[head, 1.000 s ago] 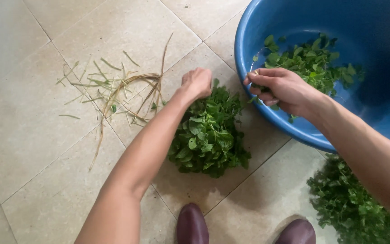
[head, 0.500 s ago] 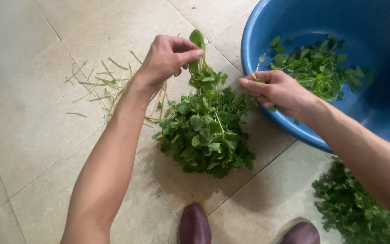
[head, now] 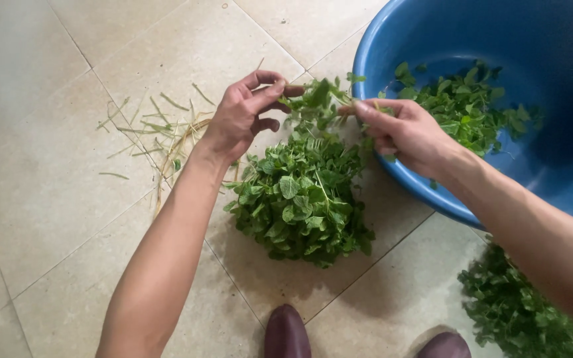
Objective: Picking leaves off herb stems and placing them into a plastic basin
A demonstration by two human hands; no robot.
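Beige floor tiles fill the view, with a heap of leafy green herbs at centre. Above it, at about 12 o'clock, the left hand and the right hand each pinch one leafy sprig between thumb and fingertips. At 2 o'clock a blue plastic basin holds picked leaves. Bare stems lie scattered at 10 o'clock. More herbs sit at 4 o'clock, and two dark shoe tips show at 6.
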